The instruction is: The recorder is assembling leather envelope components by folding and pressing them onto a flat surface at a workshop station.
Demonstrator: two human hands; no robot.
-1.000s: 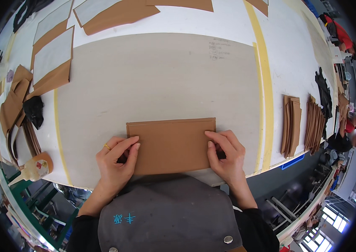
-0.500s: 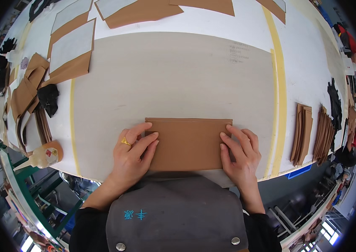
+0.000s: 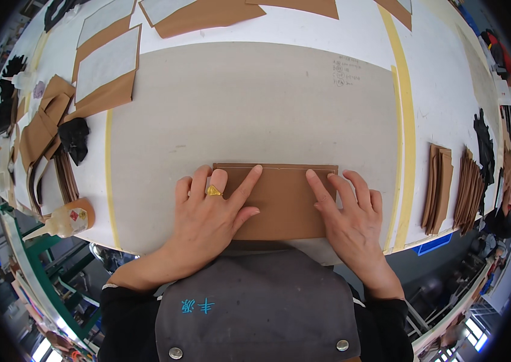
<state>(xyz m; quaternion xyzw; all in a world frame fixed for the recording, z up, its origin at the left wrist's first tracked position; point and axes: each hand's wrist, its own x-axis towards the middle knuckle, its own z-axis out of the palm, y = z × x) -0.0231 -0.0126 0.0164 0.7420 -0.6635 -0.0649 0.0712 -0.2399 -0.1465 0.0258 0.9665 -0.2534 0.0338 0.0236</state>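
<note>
The big white table (image 3: 255, 24) is seen from above, with a wide grey mat (image 3: 249, 108) laid on it. The near edge of the table is right at the person's grey apron (image 3: 255, 301). Yellow tape lines (image 3: 405, 120) are stuck down along both sides of the mat.

The brown piece (image 3: 282, 202) is lying flat at the near edge of the mat, close to the apron. Half a second ago it was held in the same spot, so it has not been slid away. The hands have been moved, though. The fingers are now stretched farther up, toward the far edge of the piece. It looks like the piece is being pressed and smoothed flat.

The left hand (image 3: 207, 220) is laid open on the left part of the piece, fingers spread, with a gold ring on one finger. The right hand (image 3: 352, 211) is laid open on the right part, fingers pointing up. Nothing is gripped by either hand.

Much bare mat is left beyond the piece. To the right, stacks of brown pieces (image 3: 439, 187) are kept well apart, past the tape. To the left, a glue bottle (image 3: 62, 223) is lying near the table edge.
</note>
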